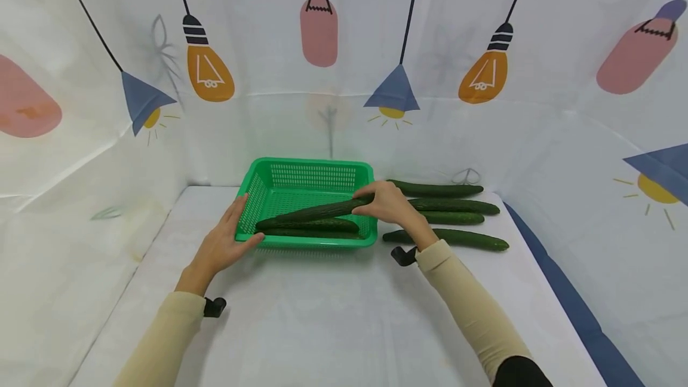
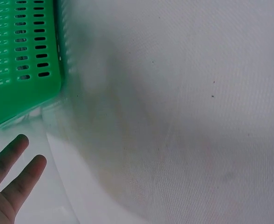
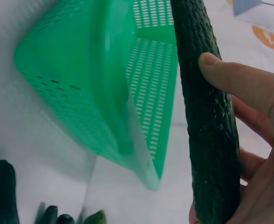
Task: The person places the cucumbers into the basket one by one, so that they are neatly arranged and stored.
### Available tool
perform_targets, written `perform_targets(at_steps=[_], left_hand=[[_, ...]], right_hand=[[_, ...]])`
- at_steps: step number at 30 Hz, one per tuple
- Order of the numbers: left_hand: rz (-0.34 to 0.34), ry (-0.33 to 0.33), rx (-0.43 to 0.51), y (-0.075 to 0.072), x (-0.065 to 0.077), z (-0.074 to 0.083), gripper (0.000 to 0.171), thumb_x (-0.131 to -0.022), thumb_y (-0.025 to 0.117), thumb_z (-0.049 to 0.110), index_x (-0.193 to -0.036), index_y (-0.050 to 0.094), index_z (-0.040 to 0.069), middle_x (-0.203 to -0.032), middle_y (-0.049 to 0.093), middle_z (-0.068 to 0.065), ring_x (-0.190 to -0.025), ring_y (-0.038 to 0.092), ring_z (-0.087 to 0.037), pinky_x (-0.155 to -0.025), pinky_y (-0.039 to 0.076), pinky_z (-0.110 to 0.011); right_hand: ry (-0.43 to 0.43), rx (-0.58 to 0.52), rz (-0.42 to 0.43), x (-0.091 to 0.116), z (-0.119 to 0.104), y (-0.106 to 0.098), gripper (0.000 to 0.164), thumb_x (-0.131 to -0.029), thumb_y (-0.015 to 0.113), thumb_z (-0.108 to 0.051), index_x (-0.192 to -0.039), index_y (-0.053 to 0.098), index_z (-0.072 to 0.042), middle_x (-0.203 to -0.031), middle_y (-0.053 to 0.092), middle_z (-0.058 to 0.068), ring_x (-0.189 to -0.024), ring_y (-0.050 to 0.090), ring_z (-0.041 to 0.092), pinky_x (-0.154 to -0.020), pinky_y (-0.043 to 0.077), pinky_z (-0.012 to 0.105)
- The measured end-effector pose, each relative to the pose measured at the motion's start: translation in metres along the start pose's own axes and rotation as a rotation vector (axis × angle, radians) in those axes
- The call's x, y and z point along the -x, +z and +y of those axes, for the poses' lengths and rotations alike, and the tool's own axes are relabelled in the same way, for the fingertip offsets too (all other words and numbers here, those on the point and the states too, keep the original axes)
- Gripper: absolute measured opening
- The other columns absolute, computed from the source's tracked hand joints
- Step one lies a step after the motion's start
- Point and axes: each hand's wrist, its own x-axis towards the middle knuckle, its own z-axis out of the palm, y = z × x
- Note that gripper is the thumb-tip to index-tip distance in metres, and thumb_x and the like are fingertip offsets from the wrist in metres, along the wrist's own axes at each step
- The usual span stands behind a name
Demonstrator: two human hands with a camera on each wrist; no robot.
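Note:
My right hand pinches the right end of a dark green cucumber over the green plastic basket. The held cucumber slants down to the left; in the right wrist view my thumb lies along its bumpy skin. Two more cucumbers lie inside the basket along its front wall. At the basket's left side is my left hand, fingers straight and spread, thumb by the front left corner. The left wrist view shows two fingertips close to the basket's corner.
Several cucumbers lie roughly side by side on the white table right of the basket. A white curtain printed with lamps rises behind and at both sides. Small black devices sit at both wrists.

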Motion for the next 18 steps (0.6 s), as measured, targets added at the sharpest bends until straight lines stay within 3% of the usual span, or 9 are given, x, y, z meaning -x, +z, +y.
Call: perform_targets(at_steps=[3, 6, 9, 18], left_hand=[[0.004, 0.001, 0.005, 0.000, 0.000, 0.000, 0.103, -0.093, 0.068, 0.056, -0.167, 0.001, 0.033, -0.173, 0.015, -0.009, -0.152, 0.031, -0.045, -0.104, 0.040, -0.074], [0.006, -0.006, 0.009, -0.001, 0.000, 0.000, 0.102, -0.093, 0.068, 0.056, -0.167, 0.001, 0.034, -0.173, 0.015, -0.008, -0.153, 0.030, -0.044, -0.105, 0.039, -0.073], [0.008, -0.005, 0.007, -0.002, 0.001, 0.000, 0.102, -0.093, 0.069, 0.055, -0.167, 0.001, 0.035, -0.173, 0.016, -0.009, -0.153, 0.029, -0.043, -0.106, 0.039, -0.073], [0.014, 0.007, 0.016, -0.001, 0.001, 0.000, 0.101, -0.093, 0.069, 0.054, -0.167, 0.002, 0.034, -0.173, 0.016, -0.008, -0.153, 0.029, -0.042, -0.106, 0.038, -0.073]], right_hand=[[-0.017, 0.012, -0.038, -0.009, -0.004, 0.000, 0.036, -0.088, 0.083, -0.034, -0.121, 0.078, -0.019, -0.129, 0.072, 0.007, -0.062, 0.056, 0.011, -0.057, 0.045, 0.029], [-0.035, 0.029, -0.071, -0.021, -0.007, 0.003, 0.036, -0.088, 0.083, -0.034, -0.121, 0.078, -0.019, -0.129, 0.073, 0.006, -0.095, 0.070, 0.018, -0.074, 0.057, 0.037], [-0.059, 0.034, -0.106, -0.032, -0.009, 0.006, 0.035, -0.088, 0.084, -0.032, -0.120, 0.078, -0.018, -0.127, 0.073, 0.005, -0.108, 0.069, 0.023, -0.087, 0.058, 0.044], [-0.140, 0.070, -0.214, -0.060, -0.018, 0.015, 0.033, -0.087, 0.085, -0.031, -0.116, 0.080, -0.017, -0.123, 0.075, 0.002, -0.103, 0.068, 0.018, -0.080, 0.057, 0.034]])
